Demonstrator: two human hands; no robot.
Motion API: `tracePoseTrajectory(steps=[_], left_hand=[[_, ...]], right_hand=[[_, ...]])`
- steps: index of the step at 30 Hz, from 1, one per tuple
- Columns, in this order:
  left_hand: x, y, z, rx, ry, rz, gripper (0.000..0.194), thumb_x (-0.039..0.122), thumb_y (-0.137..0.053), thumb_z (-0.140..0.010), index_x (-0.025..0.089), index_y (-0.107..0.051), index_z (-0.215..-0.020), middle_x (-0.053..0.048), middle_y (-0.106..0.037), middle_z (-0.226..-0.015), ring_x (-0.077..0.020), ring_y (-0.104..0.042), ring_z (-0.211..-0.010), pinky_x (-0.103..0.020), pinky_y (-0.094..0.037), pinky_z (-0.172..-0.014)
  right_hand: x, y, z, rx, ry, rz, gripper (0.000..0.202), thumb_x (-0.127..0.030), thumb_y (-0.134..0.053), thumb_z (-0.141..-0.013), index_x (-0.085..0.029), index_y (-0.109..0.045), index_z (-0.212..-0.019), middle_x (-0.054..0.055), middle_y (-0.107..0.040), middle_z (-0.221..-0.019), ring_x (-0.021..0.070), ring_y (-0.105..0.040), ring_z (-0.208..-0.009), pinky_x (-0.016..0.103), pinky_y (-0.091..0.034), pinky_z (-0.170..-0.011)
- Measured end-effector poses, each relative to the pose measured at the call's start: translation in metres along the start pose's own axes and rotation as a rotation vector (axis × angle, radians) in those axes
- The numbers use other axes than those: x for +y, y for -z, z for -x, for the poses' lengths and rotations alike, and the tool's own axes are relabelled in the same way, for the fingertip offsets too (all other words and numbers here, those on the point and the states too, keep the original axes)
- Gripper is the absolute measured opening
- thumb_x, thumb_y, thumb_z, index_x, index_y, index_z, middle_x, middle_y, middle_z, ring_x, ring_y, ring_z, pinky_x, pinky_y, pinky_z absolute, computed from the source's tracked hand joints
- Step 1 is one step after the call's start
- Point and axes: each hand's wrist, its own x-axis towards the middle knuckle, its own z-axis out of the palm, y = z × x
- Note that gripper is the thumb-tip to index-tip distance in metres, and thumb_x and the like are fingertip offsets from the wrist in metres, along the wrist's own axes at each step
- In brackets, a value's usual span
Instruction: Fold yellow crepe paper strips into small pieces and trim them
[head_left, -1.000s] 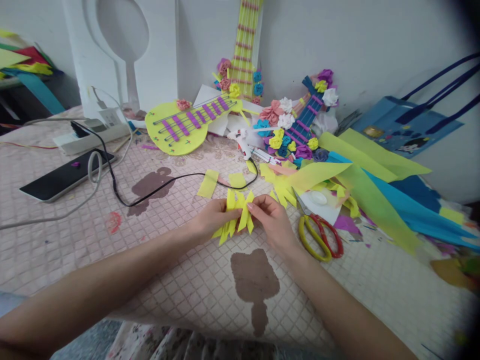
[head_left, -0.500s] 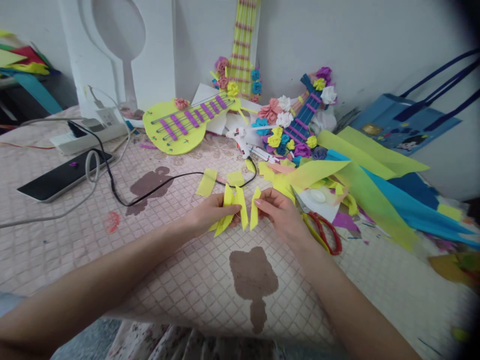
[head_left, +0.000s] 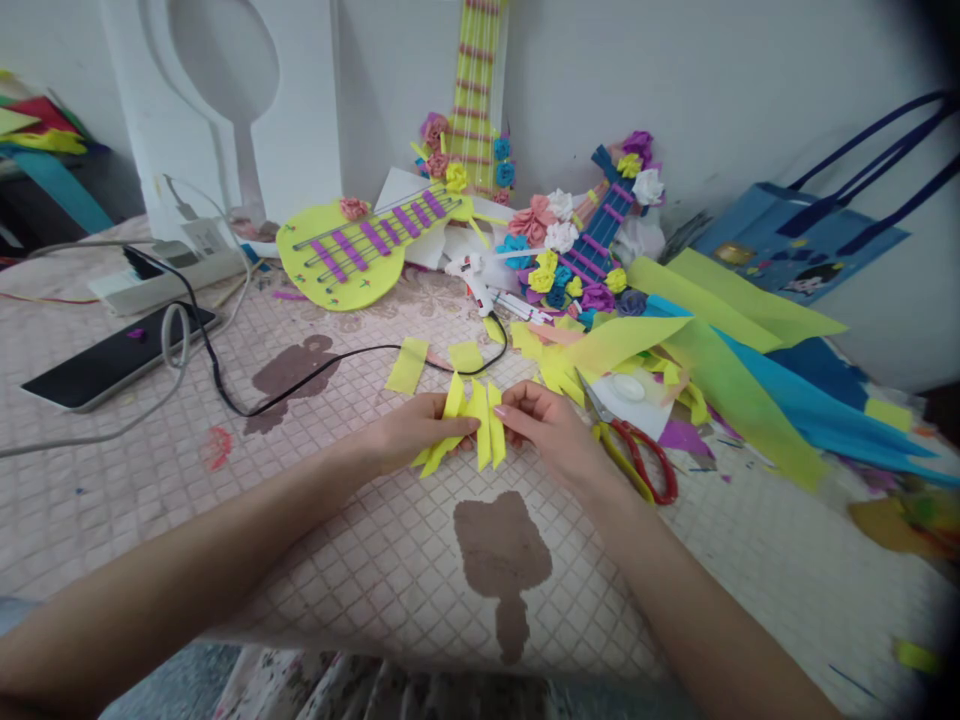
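Note:
My left hand [head_left: 409,432] pinches several folded yellow paper strips [head_left: 452,397], fanned out between thumb and fingers. My right hand [head_left: 544,420] grips another yellow paper strip [head_left: 496,430] by its edge, right beside the ones on the left. Whether the strips of the two hands touch, I cannot tell. Both hands are held above the quilted tablecloth. Just beyond them lie a yellow paper rectangle [head_left: 408,366] and a smaller yellow piece [head_left: 466,356]. Scissors [head_left: 643,462] with red and yellow handles rest to the right of my right hand.
A white glue gun [head_left: 474,280] stands behind the hands, its black cord [head_left: 322,365] curving across the table. Paper guitars [head_left: 341,255] decorated with flowers are at the back. A phone [head_left: 120,355] and power strip [head_left: 154,282] lie left; crepe paper sheets [head_left: 757,400] and a blue bag [head_left: 795,240] are right.
My right hand has brought its yellow strip leftward, closing the gap to the strips in my left hand. The whole view has shifted slightly.

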Motion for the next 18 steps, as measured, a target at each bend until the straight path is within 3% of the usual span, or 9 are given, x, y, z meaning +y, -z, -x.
tracePoseTrajectory(steps=[18], left_hand=[[-0.0013,-0.0002,-0.0001,0.002,0.014,0.004,0.022,0.032,-0.068,-0.076,0.012,-0.062,-0.081,0.0,-0.059,-0.067,-0.0074,-0.049,-0.054,-0.019,-0.034,-0.051]], right_hand=[[0.002,0.0001,0.0008,0.001,-0.008,-0.014,0.025,-0.038,-0.073,-0.072,-0.019,-0.057,-0.074,-0.006,-0.054,-0.056,0.0077,-0.046,-0.049,0.022,-0.036,-0.047]])
